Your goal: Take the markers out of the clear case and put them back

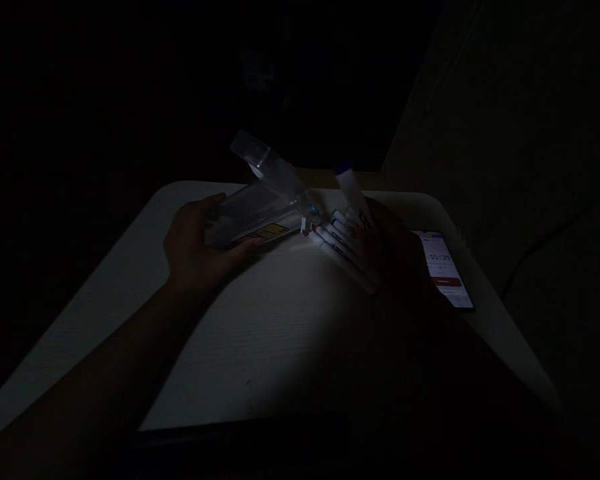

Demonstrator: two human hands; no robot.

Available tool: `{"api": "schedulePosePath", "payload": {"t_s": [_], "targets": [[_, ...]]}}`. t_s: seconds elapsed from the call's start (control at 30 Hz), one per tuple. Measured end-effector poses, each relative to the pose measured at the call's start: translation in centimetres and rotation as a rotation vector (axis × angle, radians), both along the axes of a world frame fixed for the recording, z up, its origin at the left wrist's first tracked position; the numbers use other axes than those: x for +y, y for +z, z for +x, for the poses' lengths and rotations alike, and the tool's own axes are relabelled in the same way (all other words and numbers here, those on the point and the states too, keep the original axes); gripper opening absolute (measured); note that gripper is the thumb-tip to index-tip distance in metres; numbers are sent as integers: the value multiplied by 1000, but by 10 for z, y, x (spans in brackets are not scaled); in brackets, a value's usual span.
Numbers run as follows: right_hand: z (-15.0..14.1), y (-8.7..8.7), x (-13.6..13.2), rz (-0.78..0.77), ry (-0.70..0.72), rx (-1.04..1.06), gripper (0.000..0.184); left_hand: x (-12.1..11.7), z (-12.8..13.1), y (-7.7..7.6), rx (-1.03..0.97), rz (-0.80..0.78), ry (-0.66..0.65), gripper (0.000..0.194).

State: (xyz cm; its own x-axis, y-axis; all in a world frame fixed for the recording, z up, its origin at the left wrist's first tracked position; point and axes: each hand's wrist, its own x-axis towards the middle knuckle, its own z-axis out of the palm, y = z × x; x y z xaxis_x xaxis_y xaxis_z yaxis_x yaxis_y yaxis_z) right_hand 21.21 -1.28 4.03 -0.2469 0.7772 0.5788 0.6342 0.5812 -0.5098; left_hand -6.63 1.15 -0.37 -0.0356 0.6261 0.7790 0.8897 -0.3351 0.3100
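In dim light my left hand [195,240] is wrapped round a clear plastic case [253,203], which has a yellow and red label low on its side. The case's see-through lid [275,170] is raised and slants up to the left. My right hand [393,243] is closed on a white marker [353,190] with a purple end, held tilted above the table. Beneath that hand, several white markers [337,243] lie side by side, their ends pointing toward the case. Shadow hides most of the right fingers.
A lit phone [445,270] showing a timer lies at the right, partly behind my right hand. The white table [220,353] has rounded far corners. A dark cable [540,247] runs beyond its right edge. A dark edge [240,437] crosses the near side.
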Motion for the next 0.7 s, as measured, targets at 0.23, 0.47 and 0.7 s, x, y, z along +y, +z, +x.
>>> {"api": "schedulePosePath", "payload": {"t_s": [0.23,0.47,0.7], "targets": [[5,-4,5,7,-19,-216,45,1,-4,-1,30,4,-38,80],[5,-6,5,-113,77,-276,48,-1,-4,0,68,10,-41,80],[4,3,-2,-134,98,-14,30,0,-4,0,83,23,-30,78]]}}
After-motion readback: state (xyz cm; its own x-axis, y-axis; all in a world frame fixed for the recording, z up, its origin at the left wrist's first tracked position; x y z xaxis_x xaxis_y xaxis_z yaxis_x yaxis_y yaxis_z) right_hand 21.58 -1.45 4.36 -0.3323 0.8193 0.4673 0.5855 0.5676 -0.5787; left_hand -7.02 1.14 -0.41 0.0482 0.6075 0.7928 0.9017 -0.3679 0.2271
